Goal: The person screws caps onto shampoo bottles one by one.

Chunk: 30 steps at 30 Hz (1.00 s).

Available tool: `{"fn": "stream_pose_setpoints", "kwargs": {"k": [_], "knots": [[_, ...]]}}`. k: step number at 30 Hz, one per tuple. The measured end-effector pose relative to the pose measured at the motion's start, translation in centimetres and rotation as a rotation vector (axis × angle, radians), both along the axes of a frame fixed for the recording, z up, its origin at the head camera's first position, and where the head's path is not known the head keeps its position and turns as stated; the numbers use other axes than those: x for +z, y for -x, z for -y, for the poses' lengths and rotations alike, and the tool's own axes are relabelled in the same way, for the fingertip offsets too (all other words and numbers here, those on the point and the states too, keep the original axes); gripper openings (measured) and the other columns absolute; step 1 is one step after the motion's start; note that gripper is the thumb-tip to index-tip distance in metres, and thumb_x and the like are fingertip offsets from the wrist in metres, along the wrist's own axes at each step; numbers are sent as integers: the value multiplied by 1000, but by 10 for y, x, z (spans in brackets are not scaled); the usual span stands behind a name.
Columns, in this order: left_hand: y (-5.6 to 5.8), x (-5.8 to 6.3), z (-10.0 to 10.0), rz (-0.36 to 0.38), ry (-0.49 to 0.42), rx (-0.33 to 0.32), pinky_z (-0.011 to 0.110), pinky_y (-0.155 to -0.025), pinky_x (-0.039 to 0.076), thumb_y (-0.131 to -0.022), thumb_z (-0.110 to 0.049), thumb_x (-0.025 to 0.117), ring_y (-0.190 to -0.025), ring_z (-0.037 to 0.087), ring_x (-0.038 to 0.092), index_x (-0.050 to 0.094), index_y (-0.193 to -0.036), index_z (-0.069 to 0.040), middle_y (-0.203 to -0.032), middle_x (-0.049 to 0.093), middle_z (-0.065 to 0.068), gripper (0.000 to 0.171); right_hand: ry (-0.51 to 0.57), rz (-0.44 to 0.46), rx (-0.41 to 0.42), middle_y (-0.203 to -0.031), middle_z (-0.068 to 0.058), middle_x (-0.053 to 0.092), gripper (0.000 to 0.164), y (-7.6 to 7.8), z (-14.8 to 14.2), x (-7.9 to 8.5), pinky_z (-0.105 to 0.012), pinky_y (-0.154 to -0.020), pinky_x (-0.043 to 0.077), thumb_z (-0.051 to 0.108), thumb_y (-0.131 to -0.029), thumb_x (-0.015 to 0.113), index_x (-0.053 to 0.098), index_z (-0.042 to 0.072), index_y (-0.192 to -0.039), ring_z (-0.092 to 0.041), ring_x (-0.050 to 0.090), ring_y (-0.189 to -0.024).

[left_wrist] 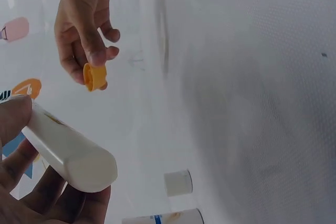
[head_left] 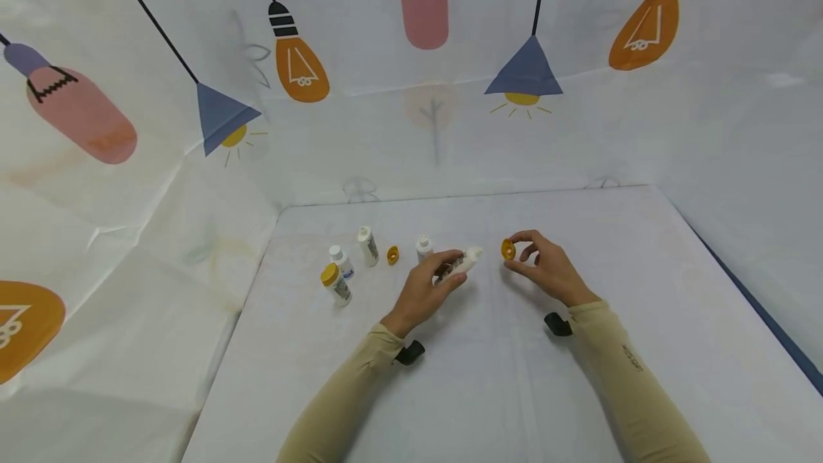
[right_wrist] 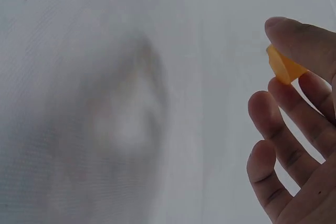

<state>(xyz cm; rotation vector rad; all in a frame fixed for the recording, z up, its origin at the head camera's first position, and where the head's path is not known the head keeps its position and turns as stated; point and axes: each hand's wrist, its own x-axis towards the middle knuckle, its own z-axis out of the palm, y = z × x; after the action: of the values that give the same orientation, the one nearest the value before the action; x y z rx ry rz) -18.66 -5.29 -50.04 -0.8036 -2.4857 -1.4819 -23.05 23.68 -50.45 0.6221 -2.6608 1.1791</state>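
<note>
My left hand (head_left: 424, 291) grips a white plastic bottle (left_wrist: 71, 150), tilted with its uncapped white neck (head_left: 474, 253) toward the right hand. Between thumb and fingertips, my right hand (head_left: 546, 266) pinches an orange-yellow cap (head_left: 508, 249), whose hollow side faces left. A gap separates the cap from the bottle's neck. Behind the left hand stands another white bottle (head_left: 424, 246), partly hidden by that hand. In the right wrist view the cap (right_wrist: 283, 66) sits at the thumb and index finger, the other fingers loosely bent.
Left of the hands, a second orange cap (head_left: 393, 255) lies on the white table (head_left: 489, 391). Near it are a white bottle (head_left: 368, 246), a white-capped bottle (head_left: 341, 261) and a yellow-capped bottle (head_left: 336, 285). Printed white sheeting (head_left: 360, 141) walls the table's back and sides.
</note>
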Motion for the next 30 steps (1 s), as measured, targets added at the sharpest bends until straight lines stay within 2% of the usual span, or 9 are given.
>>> {"fn": "stream_pose_setpoints", "kwargs": {"k": [4, 9, 14, 21, 25, 30], "knots": [[0, -1, -3, -32, 28, -10, 33, -97, 52, -101, -32, 66, -117, 23, 62, 55, -144, -16, -136, 61, 2, 47, 1, -22, 12, -105, -3, 66, 48, -4, 3, 5, -32, -71, 47, 25, -87, 84, 60, 16, -128, -17, 60, -83], [1, -1, -4, -54, 86, 9, 32, -98, 50, -101, -35, 64, -118, 18, 60, 56, -144, -16, -135, 61, -1, 48, 17, -60, 58, -101, 1, 66, 50, -8, 7, 10, -34, -70, 48, 19, -84, 86, 62, 17, -127, -18, 59, -82], [3, 0, -6, -83, 119, 7, 34, -92, 51, -101, -33, 66, -110, 14, 60, 58, -144, -17, -128, 65, 3, 47, 12, -127, 108, -109, 2, 66, 53, -10, 9, 13, -33, -71, 50, 13, -82, 87, 62, 16, -129, -16, 59, -83], [4, 1, -7, -85, 162, 7, 31, -87, 51, -100, -32, 66, -103, 11, 59, 59, -142, -20, -122, 67, 5, 44, 26, -205, 211, -123, 4, 64, 57, -11, 12, 20, -32, -68, 49, 8, -80, 88, 63, 17, -131, -11, 58, -87], [4, 2, -7, -100, 163, 5, 31, -86, 51, -100, -30, 67, -103, 12, 59, 61, -141, -17, -122, 68, 7, 43, 46, -218, 257, -126, 4, 64, 57, -11, 14, 23, -35, -67, 50, 7, -81, 87, 64, 18, -131, -12, 58, -87], [4, 3, -8, -122, 175, 3, 32, -83, 51, -99, -28, 69, -100, 14, 60, 62, -139, -12, -120, 68, 7, 44, 55, -218, 268, -125, 4, 65, 56, -12, 17, 23, -39, -67, 51, 8, -81, 87, 64, 16, -132, -12, 59, -87]]}}
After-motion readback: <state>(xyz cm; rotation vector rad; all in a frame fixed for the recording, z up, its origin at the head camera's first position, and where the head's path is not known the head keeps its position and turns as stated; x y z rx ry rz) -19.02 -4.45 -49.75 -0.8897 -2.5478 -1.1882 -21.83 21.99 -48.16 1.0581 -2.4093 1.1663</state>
